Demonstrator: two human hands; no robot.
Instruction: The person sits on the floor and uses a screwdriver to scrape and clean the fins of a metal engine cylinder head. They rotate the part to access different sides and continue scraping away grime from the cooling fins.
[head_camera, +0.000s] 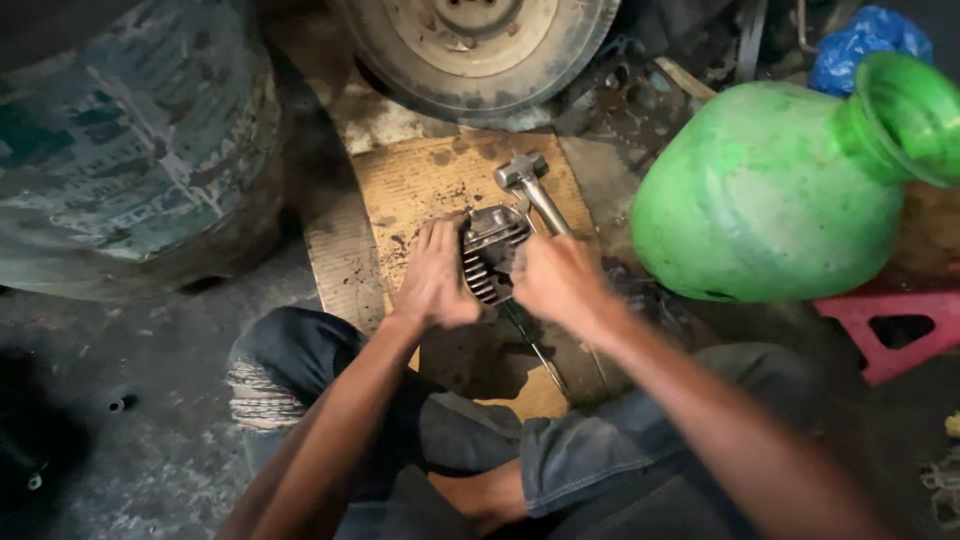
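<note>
A grey finned metal engine part (492, 252) rests on a stained wooden board (420, 185) on the floor. My left hand (436, 272) lies flat against its left side, steadying it. My right hand (553, 278) is closed around the handle of a metal hammer (528, 183), whose head sits on the board just beyond the part. A thin dark rod (530, 345) lies on the board below my right hand. My knees in dark trousers frame the board from below.
A worn tyre on a pale rim (478, 50) stands at the top. A large scuffed drum (130, 150) fills the left. A green plastic water pot (770, 190) lies at the right above a red stool (890, 330). A blue bag (862, 40) sits top right.
</note>
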